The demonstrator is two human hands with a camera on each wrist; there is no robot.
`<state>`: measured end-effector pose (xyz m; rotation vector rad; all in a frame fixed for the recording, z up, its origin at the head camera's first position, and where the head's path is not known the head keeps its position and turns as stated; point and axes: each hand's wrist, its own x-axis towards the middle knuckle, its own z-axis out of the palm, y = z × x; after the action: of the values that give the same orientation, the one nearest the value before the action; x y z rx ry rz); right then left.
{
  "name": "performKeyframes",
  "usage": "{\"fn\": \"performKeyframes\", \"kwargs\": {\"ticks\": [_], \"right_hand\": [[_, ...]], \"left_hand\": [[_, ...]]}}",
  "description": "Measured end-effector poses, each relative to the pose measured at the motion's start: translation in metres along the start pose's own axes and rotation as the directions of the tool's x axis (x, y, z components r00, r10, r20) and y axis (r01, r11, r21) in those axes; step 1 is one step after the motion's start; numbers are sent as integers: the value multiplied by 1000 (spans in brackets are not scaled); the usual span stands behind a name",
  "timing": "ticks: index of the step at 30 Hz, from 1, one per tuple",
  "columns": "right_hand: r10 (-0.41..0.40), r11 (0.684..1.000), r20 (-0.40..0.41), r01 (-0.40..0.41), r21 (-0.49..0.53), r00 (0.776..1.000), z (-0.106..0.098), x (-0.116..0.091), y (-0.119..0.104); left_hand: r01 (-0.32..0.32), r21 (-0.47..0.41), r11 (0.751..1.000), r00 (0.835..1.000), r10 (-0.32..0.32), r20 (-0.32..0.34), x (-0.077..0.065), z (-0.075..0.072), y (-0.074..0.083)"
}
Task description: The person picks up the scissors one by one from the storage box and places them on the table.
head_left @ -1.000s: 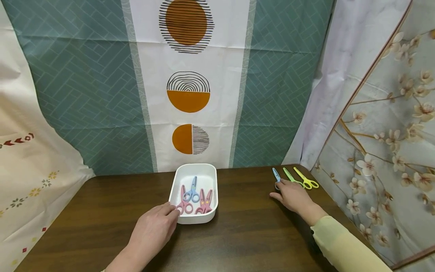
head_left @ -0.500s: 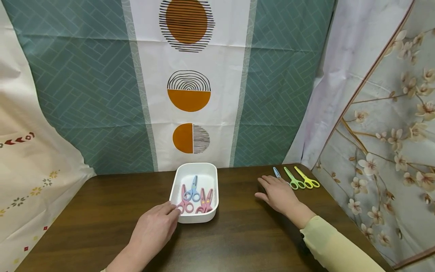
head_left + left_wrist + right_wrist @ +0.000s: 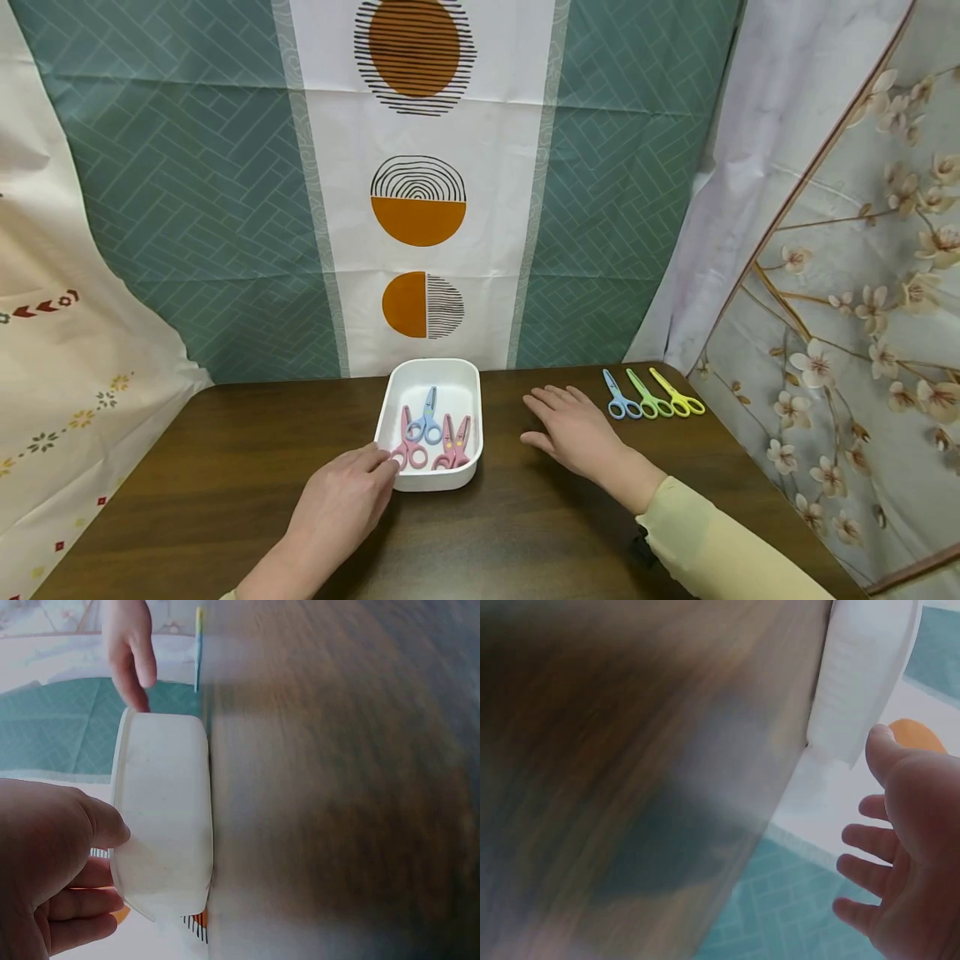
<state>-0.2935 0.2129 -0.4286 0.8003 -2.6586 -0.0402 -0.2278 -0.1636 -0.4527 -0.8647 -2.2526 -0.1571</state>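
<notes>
A white plastic tray [image 3: 471, 392] with rounded corners stands on the table. Inside it lie a pair of blue scissors [image 3: 428, 408] and several pink scissors [image 3: 461, 437]. My left hand [image 3: 341, 500] holds the tray's near left corner; in the left wrist view its thumb [image 3: 112, 825] lies along the rim. My right hand [image 3: 573, 433] is above the table to the right of the tray, fingers spread and holding nothing. Right of it, blue scissors [image 3: 621, 404], green scissors [image 3: 651, 400] and yellow scissors [image 3: 678, 400] lie side by side at the table's far right corner.
The dark wooden table [image 3: 225, 467] ends at a hanging cloth [image 3: 607, 250] with teal bands. A flowered curtain [image 3: 832, 400] borders the right side, and a cream cloth [image 3: 82, 333] drapes over the left.
My right hand has moved left, away from the blue scissors on the right, which now show whole. The left hand and the tray have stayed put.
</notes>
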Motion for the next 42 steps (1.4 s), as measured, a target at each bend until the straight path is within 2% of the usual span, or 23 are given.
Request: {"fn": "performKeyframes", "kwargs": {"ticks": [12,20,26,34,42], "right_hand": [[-32,999,11,32,9,999,-5,16,-28],[-98,995,-39,98,-11,994,-9,28,-48],[-112,994,-1,112,-17,994,-13,36,-59],[-215,976,-24,214,-31,976,-13,45,-72],[-281,959,-29,282,6,959,-11,56,-82]], "left_hand": [[10,6,1000,1000,-10,13,0,-1,0],[3,2,1000,1000,-3,6,0,-1,0],[9,22,1000,1000,-9,7,0,-1,1],[22,40,999,999,-23,29,1,-2,1],[-8,38,999,1000,9,-21,0,1,0]]}}
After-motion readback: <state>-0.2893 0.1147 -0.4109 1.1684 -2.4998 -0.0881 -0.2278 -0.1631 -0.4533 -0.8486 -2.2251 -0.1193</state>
